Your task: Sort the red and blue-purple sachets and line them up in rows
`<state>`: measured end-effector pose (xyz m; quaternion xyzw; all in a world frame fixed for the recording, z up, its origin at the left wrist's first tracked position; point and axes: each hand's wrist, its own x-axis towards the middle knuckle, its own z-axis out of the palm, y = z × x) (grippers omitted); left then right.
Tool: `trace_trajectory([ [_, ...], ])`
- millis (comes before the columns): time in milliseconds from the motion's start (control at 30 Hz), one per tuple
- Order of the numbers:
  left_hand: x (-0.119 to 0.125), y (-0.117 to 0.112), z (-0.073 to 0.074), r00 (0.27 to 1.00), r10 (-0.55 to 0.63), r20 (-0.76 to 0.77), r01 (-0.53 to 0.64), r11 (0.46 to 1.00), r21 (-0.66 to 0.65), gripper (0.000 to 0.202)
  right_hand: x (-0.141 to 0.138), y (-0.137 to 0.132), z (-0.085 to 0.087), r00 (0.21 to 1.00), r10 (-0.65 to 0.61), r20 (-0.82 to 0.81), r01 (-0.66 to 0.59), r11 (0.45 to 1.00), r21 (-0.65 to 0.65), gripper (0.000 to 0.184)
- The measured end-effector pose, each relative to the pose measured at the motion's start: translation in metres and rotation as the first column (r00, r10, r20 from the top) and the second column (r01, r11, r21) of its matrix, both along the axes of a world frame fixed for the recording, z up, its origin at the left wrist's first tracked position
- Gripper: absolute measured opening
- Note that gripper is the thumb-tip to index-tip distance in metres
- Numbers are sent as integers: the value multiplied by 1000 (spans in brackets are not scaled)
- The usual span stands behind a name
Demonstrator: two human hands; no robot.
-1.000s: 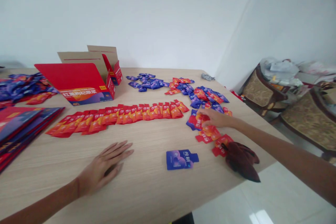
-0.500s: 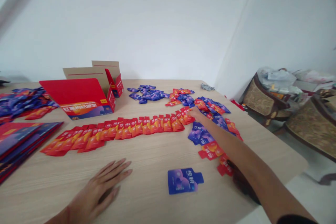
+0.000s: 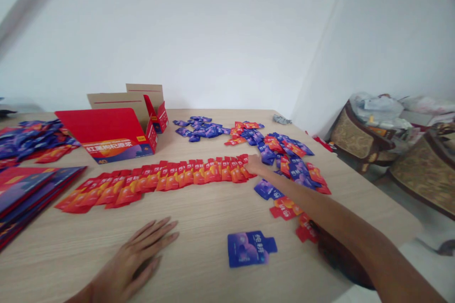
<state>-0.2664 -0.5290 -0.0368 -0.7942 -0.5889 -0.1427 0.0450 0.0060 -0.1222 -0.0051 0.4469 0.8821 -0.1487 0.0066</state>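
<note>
My left hand (image 3: 137, 255) lies flat on the table with its fingers stretched out, holding nothing. A long row of overlapping red sachets (image 3: 170, 176) runs across the table beyond it. My right hand (image 3: 254, 164) reaches to the right end of that row, its fingers closed at the top edge of the last red sachet (image 3: 243, 163); the fingertips are partly hidden. A single blue-purple sachet (image 3: 247, 249) lies flat near me, between my two arms. Mixed red and blue sachets (image 3: 296, 165) are heaped to the right of my right hand.
Open red boxes (image 3: 117, 147) stand at the back left. Flat printed cartons (image 3: 31, 194) are stacked at the left, below a big sachet pile (image 3: 31, 139). Blue sachets (image 3: 202, 129) lie at the back. Beyond the table's right edge are chairs (image 3: 359, 128) loaded with bags.
My right hand has moved left and slightly toward me, and the right end of the red row is pressed closer together. My left hand stays put.
</note>
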Motion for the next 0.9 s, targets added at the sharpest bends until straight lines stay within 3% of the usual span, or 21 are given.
trace_trajectory([
  [100, -2, 0, 0, 1000, -12, -25, 12, 1000, -14, 54, 5, -9, 9, 1000, -12, 5, 12, 999, 48, 47],
  [167, -6, 1, -1, 999, -39, -27, 39, 999, -16, 55, 22, -12, 20, 1000, 20, -8, -20, 996, 84, 48],
  [267, -14, 3, -4, 997, -73, -37, 72, 997, -24, 59, 71, -16, 35, 994, 108, -6, -107, 990, 96, 40],
  [333, -19, 5, -7, 993, -100, -64, 98, 994, -44, 61, 109, -21, 38, 979, 199, 44, -200, 979, 24, 34],
  [433, -22, 7, -9, 989, -122, -78, 119, 992, -44, 63, 158, -33, 25, 910, 381, 165, -365, 924, -117, 49],
  [500, -22, 7, -8, 992, -112, -52, 112, 994, -15, 62, 178, -43, 9, 875, 437, 209, -426, 899, -96, 67],
  [567, -20, 7, -7, 993, -114, -30, 114, 993, -8, 61, 190, -50, -3, 866, 456, 203, -461, 887, -28, 71],
  [667, -20, 8, -6, 992, -119, -41, 119, 993, -11, 61, 199, -52, -2, 877, 463, 132, -464, 885, -24, 51],
  [767, -20, 9, -7, 992, -121, -42, 121, 993, -1, 62, 210, -45, 16, 908, 418, -8, -417, 904, -92, 30],
  [900, -21, 10, -8, 992, -122, -27, 123, 992, 8, 64, 229, -40, 30, 883, 468, -42, -466, 859, -214, 31],
])
